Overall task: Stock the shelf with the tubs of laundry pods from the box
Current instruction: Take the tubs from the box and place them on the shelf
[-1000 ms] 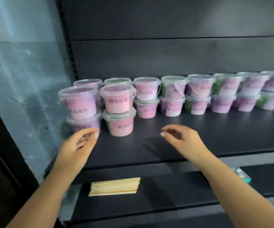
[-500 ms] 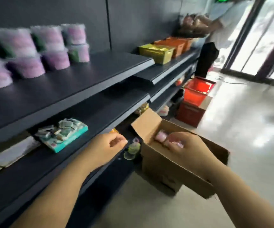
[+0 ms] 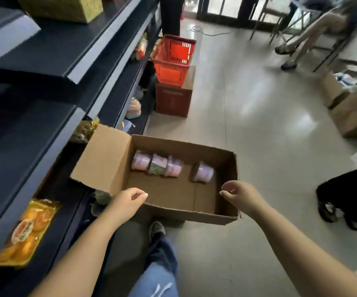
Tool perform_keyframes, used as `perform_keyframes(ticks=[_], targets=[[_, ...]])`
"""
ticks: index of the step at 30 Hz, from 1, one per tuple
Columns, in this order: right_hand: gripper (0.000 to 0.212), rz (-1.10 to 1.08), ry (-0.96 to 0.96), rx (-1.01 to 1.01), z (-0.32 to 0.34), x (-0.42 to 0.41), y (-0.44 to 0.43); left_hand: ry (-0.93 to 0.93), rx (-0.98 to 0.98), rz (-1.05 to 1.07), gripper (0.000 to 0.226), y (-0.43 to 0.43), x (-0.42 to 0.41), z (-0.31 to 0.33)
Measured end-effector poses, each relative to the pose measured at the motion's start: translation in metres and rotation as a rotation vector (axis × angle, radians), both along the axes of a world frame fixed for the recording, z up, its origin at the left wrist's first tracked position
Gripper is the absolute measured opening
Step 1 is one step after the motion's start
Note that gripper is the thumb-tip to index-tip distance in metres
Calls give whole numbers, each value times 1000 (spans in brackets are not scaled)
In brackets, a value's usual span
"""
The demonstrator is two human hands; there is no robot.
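Left hand [image 3: 126,202] now at box [image 3: 184,212] rim

No lettering can be read. Beyond the cardboard box [image 3: 100,159], the dark-red carton [image 3: 173,101] bears a faint printed line, too blurred to make out; left of the box, the orange packet [image 3: 25,232] carries an oval label, likewise illegible

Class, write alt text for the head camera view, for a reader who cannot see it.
The left hand and right hand, both empty, hover over the near edge of an open cardboard box on the floor beside dark shelves. Four pink tubs lie on their sides by the box's far wall, three together and one apart.
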State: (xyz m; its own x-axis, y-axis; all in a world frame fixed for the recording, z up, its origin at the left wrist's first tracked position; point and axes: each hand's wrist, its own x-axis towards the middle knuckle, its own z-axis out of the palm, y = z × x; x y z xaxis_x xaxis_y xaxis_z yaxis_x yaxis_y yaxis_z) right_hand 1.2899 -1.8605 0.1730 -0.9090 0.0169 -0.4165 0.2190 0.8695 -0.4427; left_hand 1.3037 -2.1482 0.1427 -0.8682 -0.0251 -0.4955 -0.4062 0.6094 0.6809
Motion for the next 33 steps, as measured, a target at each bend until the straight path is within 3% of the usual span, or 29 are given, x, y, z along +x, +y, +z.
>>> perform_keyframes(ticks=[6, 12, 20, 25, 30, 33], targets=[[31, -237, -231, 46, -51, -90, 10, -344, 106, 186, 14, -23, -95, -73], [42, -290, -439, 56, -125, -154, 19, -619, 214, 458, 27, -20, -145, -137], [56, -251, -459, 71, -226, -224, 30, -708, 363, 710, 49, 16, -202, -229], [81, -162, -452, 102, -295, -260, 41, -636, 448, 895, 74, 28, -237, -290], [66, 41, -580, 243, -356, -269, 46, -610, 513, 965, 96, 51, -258, -336], [99, 51, -536, 297, -375, -272, 44, -622, 540, 1032, 107, 68, -265, -352]])
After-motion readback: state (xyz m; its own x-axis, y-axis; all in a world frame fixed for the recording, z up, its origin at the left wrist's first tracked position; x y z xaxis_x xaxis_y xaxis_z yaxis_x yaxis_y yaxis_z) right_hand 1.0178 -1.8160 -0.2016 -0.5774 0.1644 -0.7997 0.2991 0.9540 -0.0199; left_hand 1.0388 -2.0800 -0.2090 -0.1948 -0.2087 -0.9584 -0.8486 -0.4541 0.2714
